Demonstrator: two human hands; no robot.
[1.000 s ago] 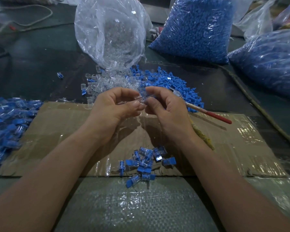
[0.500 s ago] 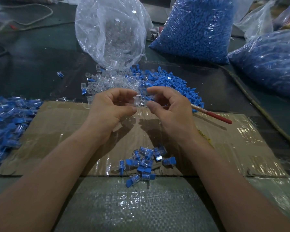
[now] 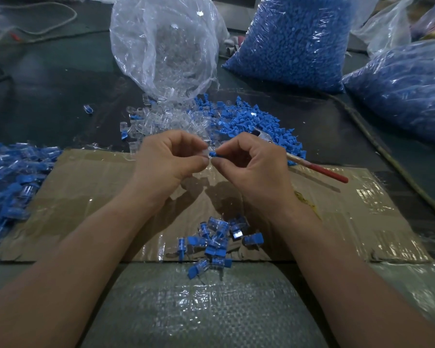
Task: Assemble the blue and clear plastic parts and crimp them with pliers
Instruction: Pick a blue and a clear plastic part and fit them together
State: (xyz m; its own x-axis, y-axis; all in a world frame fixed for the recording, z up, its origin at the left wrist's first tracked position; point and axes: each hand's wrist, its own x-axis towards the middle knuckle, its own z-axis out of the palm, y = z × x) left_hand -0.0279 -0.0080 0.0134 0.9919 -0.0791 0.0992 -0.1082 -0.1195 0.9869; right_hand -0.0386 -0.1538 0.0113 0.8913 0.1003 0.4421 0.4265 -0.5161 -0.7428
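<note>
A clear part (image 3: 206,151) is pinched in the left hand (image 3: 171,160) and a blue part (image 3: 213,154) in the right hand (image 3: 251,167), tip to tip above the far edge of the cardboard (image 3: 86,192). Both are judged light, stiff and slick, best gripped by the sides.

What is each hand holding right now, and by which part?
Left hand pinches the clear part by its outer end; right hand pinches the blue part by its outer end.
</note>
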